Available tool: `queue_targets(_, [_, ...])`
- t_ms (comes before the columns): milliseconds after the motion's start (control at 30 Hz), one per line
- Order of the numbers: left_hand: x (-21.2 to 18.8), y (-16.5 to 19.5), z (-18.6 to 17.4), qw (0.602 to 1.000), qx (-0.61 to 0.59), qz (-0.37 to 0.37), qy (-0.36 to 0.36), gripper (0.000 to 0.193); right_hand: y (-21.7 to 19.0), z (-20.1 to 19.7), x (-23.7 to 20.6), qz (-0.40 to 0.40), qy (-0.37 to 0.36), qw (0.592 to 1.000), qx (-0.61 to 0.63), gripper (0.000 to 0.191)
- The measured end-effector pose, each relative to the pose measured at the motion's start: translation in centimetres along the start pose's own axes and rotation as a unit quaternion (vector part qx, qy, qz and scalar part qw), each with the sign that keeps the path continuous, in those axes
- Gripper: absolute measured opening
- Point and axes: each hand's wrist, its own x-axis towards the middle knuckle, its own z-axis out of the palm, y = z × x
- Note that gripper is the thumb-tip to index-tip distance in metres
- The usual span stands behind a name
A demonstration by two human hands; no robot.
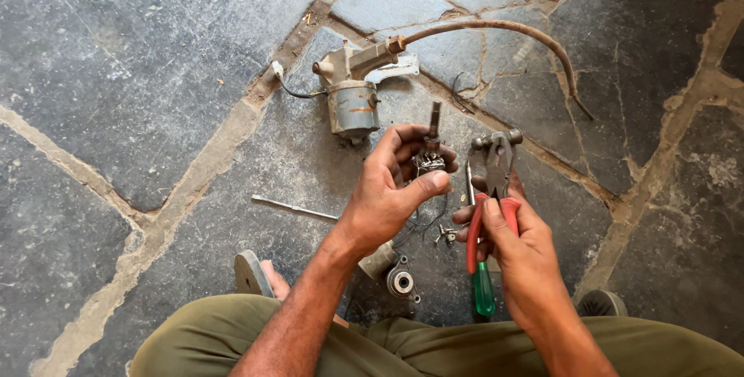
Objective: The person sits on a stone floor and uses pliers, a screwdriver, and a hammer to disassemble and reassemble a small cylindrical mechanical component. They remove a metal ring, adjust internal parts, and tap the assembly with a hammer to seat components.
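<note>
Left hand (391, 191) at frame middle, fingers curled round small motor part (428, 158), shaft up so it shows. Right hand (518, 245) beside it grips pliers (494, 183) and screwdriver (482, 280), jaws up, near part. Motor (353, 98) with hose (511, 36) on floor (139, 59) above. Rod (293, 207) on floor, left of hands.

Ground surface: floor (132, 59) of large, irregular dark grey stone slabs with a mottled, worn face, separated by wide pale mortar joints (167, 214) running diagonally. Even daylight; soft shadows. No walls, furniture or windows in view.
</note>
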Motion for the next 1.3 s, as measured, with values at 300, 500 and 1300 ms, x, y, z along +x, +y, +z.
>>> queue_targets(300, [0.0, 0.2, 0.4, 0.965, 0.256, -0.028, -0.038, 0.047, -0.6, -0.1, -1.3, -0.3, 0.068, 0.943, -0.128, 0.024])
queue_targets(500, [-1.0, 0.2, 1.6, 0.939, 0.308, -0.069, -0.137, 0.052, -1.4, -1.0, -0.5, -0.208, 0.094, 0.97, 0.088, 0.032])
queue_targets(1300, [-0.3, -2.7, 0.6, 0.996, -0.019, -0.043, 0.08, 0.033, 2.7, 1.0, -1.4, 0.079, 0.012, 0.964, 0.254, 0.02])
